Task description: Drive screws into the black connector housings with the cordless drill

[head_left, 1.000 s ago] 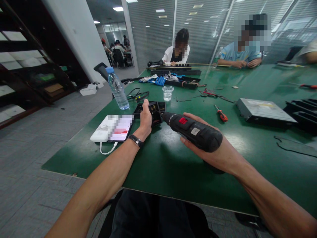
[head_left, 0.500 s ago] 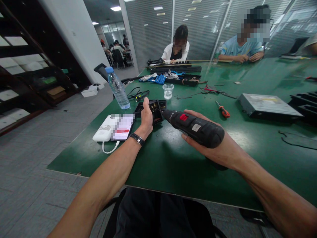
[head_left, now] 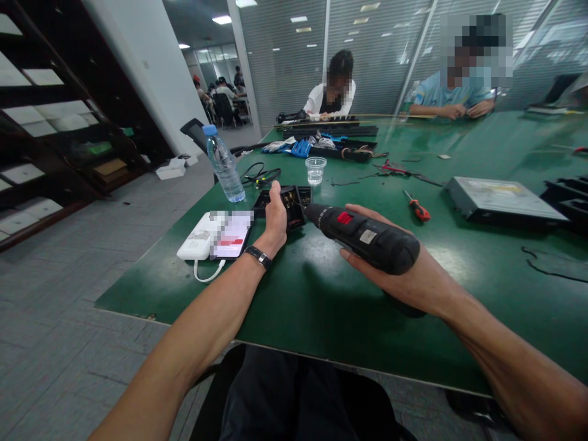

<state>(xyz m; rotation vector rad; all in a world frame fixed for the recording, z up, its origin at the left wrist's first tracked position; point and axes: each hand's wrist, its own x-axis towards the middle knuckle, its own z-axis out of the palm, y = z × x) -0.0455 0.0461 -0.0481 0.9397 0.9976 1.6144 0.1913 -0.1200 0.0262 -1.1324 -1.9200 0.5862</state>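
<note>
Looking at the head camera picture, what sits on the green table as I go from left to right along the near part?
White power bank → phone → left hand on the small black part → electric screwdriver in the right hand → red-handled screwdriver → flat grey drive.

A large green table (head_left: 321,294) fills the middle and right of the frame, its near edge running along the lower part of the picture. Grey tiled floor (head_left: 59,306) spreads across the lower left. Dark shelving (head_left: 55,122) stands at the far left, beside a white wall (head_left: 151,67) that slants through the upper left. Behind the table, glass partitions with closed grey blinds (head_left: 294,67) span the upper centre and right. Rectangular ceiling lights (head_left: 222,19) glow at the top, some mirrored in the glass. A corridor with seated people (head_left: 220,92) recedes between wall and partition.
</note>
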